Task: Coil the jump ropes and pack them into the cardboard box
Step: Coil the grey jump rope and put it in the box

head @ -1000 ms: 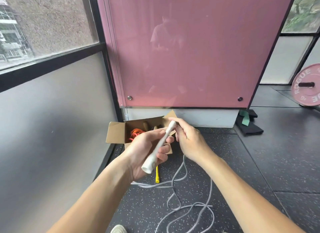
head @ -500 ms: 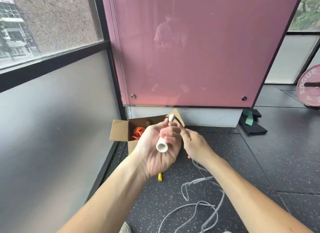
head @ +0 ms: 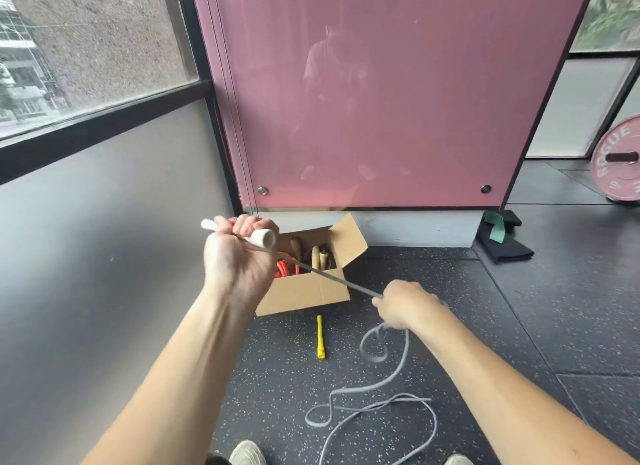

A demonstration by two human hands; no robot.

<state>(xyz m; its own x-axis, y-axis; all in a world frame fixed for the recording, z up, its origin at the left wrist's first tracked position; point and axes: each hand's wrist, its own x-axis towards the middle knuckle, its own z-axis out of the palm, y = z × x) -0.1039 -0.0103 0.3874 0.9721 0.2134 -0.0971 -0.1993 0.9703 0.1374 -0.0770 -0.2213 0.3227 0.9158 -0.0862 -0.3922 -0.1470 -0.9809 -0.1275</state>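
Note:
My left hand grips the white handle of a grey jump rope, held up in front of the open cardboard box. The grey cord runs taut from that handle down to my right hand, which pinches it to the right of the box. The remaining cord lies in loose loops on the floor below my right hand. Inside the box lie an orange rope and wooden handles.
A yellow handle lies on the black speckled floor just in front of the box. A pink glass panel stands behind it, a grey wall to the left. Black pads with a green band and a pink weight plate sit at the right.
My left hand has turned and lifted the white handle to the left. My right hand has slid down and right along the cord, pulling it taut between the hands.

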